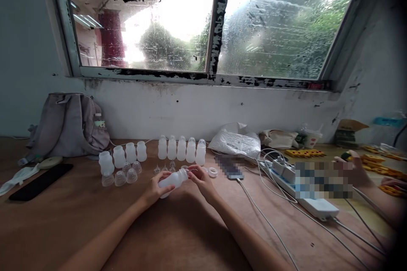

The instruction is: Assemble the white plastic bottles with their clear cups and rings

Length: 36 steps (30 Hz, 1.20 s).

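Note:
My left hand (155, 188) is wrapped round the body of a frosted white baby bottle (173, 181), which leans with its neck up to the right. At the bottle's mouth, the fingers of my right hand (203, 183) are pinched together; what they hold there is too small to make out. Just behind the hands lie several clear bottle nipples (157, 170). A white collar ring (213, 172) rests right of my right hand. To the left, several topless bottles (119, 157) stand behind clear dome caps (120, 178). Several capped bottles (181, 149) form a row at the back.
A phone (234, 174) on a cable and a white power strip (318, 206) lie to the right, with cords across the table. A plastic bag (235, 142) sits by the wall. Left are a backpack (68, 125) and a black slab (41, 182). Another person's hand (359, 173) shows far right.

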### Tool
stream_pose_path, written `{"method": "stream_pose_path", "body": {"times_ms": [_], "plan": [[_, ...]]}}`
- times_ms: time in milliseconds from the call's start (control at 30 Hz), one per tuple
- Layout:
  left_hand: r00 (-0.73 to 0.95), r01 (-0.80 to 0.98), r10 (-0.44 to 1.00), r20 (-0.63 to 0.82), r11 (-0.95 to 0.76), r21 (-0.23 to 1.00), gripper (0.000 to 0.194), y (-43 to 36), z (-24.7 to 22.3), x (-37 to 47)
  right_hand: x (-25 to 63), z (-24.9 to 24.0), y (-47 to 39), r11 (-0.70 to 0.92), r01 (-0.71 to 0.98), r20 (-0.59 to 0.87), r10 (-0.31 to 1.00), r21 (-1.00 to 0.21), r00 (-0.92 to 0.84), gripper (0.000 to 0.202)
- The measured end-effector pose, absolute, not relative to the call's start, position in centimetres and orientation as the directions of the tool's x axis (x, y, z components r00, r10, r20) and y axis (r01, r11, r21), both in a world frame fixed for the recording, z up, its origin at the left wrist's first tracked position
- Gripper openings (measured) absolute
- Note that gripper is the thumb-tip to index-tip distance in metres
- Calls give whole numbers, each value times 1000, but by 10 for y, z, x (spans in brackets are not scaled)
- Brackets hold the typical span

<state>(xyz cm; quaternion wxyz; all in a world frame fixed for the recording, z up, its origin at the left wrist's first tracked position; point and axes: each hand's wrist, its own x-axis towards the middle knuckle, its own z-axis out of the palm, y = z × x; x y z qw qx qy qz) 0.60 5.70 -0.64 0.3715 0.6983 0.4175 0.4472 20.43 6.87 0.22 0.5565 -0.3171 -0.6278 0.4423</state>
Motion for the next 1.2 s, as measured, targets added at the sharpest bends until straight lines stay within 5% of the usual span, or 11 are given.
{"method": "stream_pose_path", "body": {"times_ms": [200,600,867,1200], "plan": [[281,137,934,220,-266,954,38,61,-5,-3,213,1,73,373,29,355,902,-927,-246,19],[413,6,909,56,-64,998,44,61,-5,-7,216,13,69,301,1,287,910,-954,-299,21],[412,7,910,39,-46,999,41,63,-8,-5,211,0,73,441,394,382,897,-806,-223,47],[434,33,901,14,-31,999,42,59,-4,-3,211,3,71,388,279,325,913,-878,-246,39]]}}
